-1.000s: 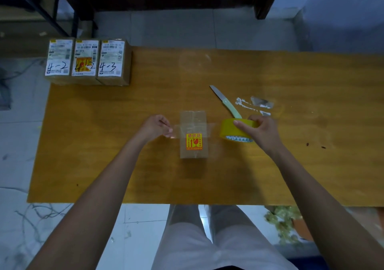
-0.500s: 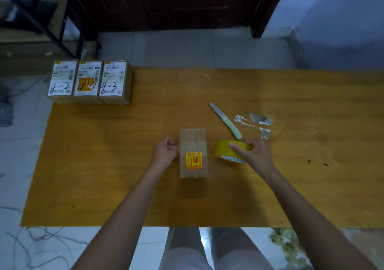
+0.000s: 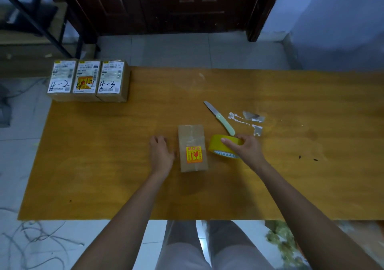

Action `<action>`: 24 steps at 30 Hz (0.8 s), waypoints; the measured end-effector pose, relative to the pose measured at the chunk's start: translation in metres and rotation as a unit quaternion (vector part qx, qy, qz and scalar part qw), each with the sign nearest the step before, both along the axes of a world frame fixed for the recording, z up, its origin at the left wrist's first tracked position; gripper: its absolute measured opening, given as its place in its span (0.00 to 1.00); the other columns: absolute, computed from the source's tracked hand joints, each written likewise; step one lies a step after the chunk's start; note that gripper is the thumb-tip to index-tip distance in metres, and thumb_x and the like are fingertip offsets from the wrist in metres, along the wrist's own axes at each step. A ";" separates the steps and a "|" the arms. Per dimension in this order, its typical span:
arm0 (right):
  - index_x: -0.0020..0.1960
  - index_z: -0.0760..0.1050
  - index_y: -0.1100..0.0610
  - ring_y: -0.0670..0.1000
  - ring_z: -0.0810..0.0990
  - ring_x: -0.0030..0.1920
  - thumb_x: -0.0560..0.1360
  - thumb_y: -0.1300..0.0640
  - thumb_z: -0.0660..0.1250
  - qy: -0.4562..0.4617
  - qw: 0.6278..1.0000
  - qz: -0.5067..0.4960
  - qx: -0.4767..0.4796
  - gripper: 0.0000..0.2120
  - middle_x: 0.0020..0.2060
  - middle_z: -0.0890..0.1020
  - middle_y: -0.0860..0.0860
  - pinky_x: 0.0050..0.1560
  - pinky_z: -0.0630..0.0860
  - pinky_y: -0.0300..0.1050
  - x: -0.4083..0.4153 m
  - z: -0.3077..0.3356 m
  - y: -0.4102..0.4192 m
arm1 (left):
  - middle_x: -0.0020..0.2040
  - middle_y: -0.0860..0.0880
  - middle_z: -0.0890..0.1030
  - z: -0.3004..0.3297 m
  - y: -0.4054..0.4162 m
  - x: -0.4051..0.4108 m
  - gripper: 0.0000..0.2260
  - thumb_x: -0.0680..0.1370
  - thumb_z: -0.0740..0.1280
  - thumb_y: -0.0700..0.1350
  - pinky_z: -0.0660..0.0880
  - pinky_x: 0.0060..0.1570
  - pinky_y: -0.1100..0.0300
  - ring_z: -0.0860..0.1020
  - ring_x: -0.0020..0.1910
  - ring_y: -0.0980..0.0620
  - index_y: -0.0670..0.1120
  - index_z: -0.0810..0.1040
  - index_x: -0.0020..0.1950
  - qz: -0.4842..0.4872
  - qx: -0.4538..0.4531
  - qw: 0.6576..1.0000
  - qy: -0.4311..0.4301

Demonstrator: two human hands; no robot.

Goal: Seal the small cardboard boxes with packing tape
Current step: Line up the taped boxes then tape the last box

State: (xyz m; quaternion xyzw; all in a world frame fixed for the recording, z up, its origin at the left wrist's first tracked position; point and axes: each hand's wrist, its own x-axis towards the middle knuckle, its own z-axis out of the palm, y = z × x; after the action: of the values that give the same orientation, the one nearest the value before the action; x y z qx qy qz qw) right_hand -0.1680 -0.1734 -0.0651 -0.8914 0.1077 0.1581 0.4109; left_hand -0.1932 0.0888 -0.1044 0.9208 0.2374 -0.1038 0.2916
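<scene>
A small cardboard box [image 3: 192,143] with a red and yellow fragile sticker lies flat in the middle of the wooden table [image 3: 104,165]. My left hand [image 3: 161,154] rests on the table against the box's left side, fingers curled, holding nothing that I can see. My right hand [image 3: 243,148] grips a yellow roll of packing tape [image 3: 217,146] just right of the box. Clear tape runs across the box top.
Three labelled boxes [image 3: 88,79] stand in a row at the table's far left corner. A knife with a pale green handle [image 3: 221,119] lies behind the tape roll, beside scraps of torn tape [image 3: 252,120]. Cables lie on the floor at left.
My left hand drew in from holding the tape end out to the left and now lies against the box side. The tape roll moved closer to the box. The head tilted up.
</scene>
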 end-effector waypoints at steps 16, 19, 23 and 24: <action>0.38 0.72 0.48 0.42 0.71 0.32 0.75 0.40 0.68 -0.048 0.997 0.033 0.059 0.14 0.33 0.73 0.46 0.35 0.67 0.42 -0.007 0.000 -0.012 | 0.72 0.38 0.63 0.015 -0.078 -0.027 0.55 0.67 0.71 0.68 0.69 0.65 0.48 0.64 0.70 0.39 0.38 0.47 0.77 -0.041 0.069 0.997 0.021; 0.41 0.72 0.50 0.46 0.74 0.37 0.77 0.42 0.67 -0.064 0.995 0.072 0.042 0.14 0.37 0.74 0.48 0.37 0.68 0.43 -0.005 0.000 -0.015 | 0.71 0.38 0.63 0.013 -0.082 -0.025 0.58 0.65 0.71 0.69 0.69 0.62 0.48 0.65 0.69 0.38 0.40 0.43 0.78 -0.018 0.058 0.997 0.053; 0.51 0.77 0.54 0.50 0.76 0.46 0.78 0.40 0.64 -0.040 0.996 0.076 0.026 0.17 0.46 0.77 0.50 0.46 0.73 0.48 -0.006 -0.006 -0.021 | 0.70 0.38 0.62 0.014 -0.089 -0.017 0.58 0.67 0.70 0.68 0.69 0.59 0.50 0.65 0.66 0.39 0.39 0.38 0.78 -0.027 0.097 0.989 0.109; 0.54 0.77 0.55 0.51 0.77 0.49 0.78 0.40 0.63 -0.026 0.997 0.073 0.025 0.19 0.49 0.78 0.51 0.50 0.74 0.49 -0.006 -0.007 -0.022 | 0.69 0.38 0.62 0.014 -0.091 -0.015 0.58 0.67 0.70 0.68 0.69 0.59 0.50 0.65 0.65 0.38 0.39 0.37 0.77 -0.028 0.104 0.987 0.120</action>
State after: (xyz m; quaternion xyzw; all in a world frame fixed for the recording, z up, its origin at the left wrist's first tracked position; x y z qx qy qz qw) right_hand -0.1741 -0.1954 -0.0722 -0.8901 0.0280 0.1671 0.4232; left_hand -0.2084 -0.0018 -0.0903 0.9333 0.2543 -0.1962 0.1605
